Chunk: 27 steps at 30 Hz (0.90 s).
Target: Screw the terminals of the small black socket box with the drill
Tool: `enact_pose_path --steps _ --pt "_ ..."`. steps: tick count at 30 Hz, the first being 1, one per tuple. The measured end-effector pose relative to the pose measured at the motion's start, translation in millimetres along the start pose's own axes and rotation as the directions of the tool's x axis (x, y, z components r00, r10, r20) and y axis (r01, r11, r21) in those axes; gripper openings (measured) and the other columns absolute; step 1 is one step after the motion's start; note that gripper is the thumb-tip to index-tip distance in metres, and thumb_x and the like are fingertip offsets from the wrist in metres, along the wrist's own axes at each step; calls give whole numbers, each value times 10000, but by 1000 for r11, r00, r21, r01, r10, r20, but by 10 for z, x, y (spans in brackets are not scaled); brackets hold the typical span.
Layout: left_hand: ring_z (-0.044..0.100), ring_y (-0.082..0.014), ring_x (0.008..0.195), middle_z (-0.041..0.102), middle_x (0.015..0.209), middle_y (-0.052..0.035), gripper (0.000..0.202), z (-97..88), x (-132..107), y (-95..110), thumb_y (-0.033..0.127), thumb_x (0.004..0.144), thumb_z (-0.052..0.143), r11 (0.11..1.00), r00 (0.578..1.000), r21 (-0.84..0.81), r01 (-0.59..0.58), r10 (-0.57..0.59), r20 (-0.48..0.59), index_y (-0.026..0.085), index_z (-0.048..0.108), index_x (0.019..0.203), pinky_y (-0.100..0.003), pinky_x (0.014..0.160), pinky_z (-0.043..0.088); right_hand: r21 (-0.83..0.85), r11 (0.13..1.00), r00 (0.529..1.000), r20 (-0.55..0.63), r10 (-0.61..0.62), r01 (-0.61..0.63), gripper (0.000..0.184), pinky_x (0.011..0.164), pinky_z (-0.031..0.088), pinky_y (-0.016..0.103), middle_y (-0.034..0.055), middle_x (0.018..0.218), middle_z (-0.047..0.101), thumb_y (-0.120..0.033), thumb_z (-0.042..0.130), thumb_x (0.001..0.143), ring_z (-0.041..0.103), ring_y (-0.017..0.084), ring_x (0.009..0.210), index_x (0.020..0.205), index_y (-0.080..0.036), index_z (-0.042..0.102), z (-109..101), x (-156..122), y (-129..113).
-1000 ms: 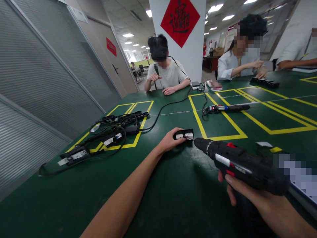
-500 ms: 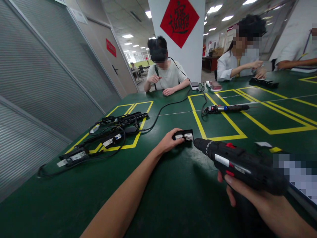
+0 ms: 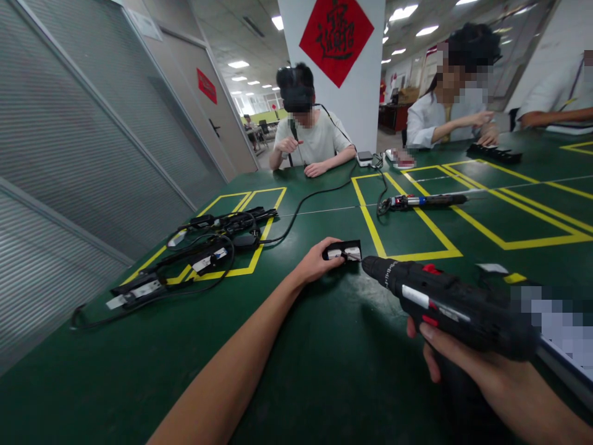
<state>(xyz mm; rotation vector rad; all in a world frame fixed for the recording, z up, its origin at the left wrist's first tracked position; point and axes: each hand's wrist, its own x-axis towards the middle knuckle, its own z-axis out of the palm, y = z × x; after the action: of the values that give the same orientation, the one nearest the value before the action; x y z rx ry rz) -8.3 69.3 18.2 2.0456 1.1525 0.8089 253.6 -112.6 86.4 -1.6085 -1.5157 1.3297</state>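
My left hand [image 3: 319,261] grips a small black block-shaped part [image 3: 353,246] with white labels or inserts on the side facing me, and it rests on the green table. In my right hand [image 3: 463,355] is a black cordless drill [image 3: 445,303] with red switches, its fingers wrapped round the handle. The drill's chuck points left, and its tip is at the right end of the black part. Whether the bit touches the part or sits in it, I cannot tell.
Black cabled devices [image 3: 217,247] lie at the left inside yellow tape. A pen-shaped electric screwdriver [image 3: 428,201] with a cord lies at the right. Across the green table [image 3: 319,364] sit a person [image 3: 319,136] and another person [image 3: 421,127], both handling parts. A power box [image 3: 364,158] stands near them.
Almost nothing differs. My hands, the drill and the black part hold the same places; the view has shifted very slightly.
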Motion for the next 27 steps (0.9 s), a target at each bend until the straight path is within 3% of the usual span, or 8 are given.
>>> enact_pose_path --steps 3,7,12,15,19,24,27 --pt "607 -212 905 643 1039 -56 444 9 -1 1 350 745 623 1000 1000 -1 16 -16 -4 182 558 1151 -321 813 480 -27 1000 1000 -11 7 -7 491 803 419 336 8 672 645 -600 460 817 594 198 744 514 -233 582 12 -3 13" --pt "607 -198 866 643 1010 -54 441 17 -3 4 338 742 625 1000 1000 -5 14 -14 -12 176 557 1147 -306 779 484 -15 999 999 -14 32 -32 436 772 447 347 21 701 650 -581 467 823 613 228 803 625 -239 651 24 -6 29" --pt "600 -191 861 641 995 -50 429 21 4 -3 332 738 634 1000 1000 -11 -13 13 -11 173 561 1130 -298 776 477 -44 999 1000 -25 6 -8 485 894 409 366 21 724 667 -597 467 814 617 231 847 510 -234 571 23 0 35" --pt "600 -190 852 642 988 -44 429 25 5 -4 323 736 630 1000 1000 -2 -8 8 -13 175 560 1133 -294 770 476 -70 998 1000 -27 -4 2 514 870 429 344 21 715 666 -622 451 807 619 224 814 482 -234 544 24 -1 31" --pt "610 -210 907 645 1038 -44 422 20 0 5 348 755 606 1000 1000 12 19 -19 -11 188 559 1143 -312 812 477 -50 999 1000 -22 -13 12 471 792 467 320 7 645 636 -621 448 809 608 199 705 561 -245 585 17 -1 35" --pt "608 -222 949 644 1079 -46 407 6 -3 -4 388 789 586 1000 1000 1 10 -10 -9 200 560 1150 -329 853 468 -50 999 1000 -1 13 -13 486 847 450 327 23 764 675 -633 449 810 615 226 849 580 -244 627 -7 13 94" --pt "607 -219 944 644 1079 -47 408 8 -5 -16 385 788 593 1000 1000 -5 5 -5 -15 197 562 1149 -328 854 466 -55 998 1000 11 22 -21 499 878 428 360 20 744 663 -636 435 814 608 226 829 564 -243 614 -9 12 101"
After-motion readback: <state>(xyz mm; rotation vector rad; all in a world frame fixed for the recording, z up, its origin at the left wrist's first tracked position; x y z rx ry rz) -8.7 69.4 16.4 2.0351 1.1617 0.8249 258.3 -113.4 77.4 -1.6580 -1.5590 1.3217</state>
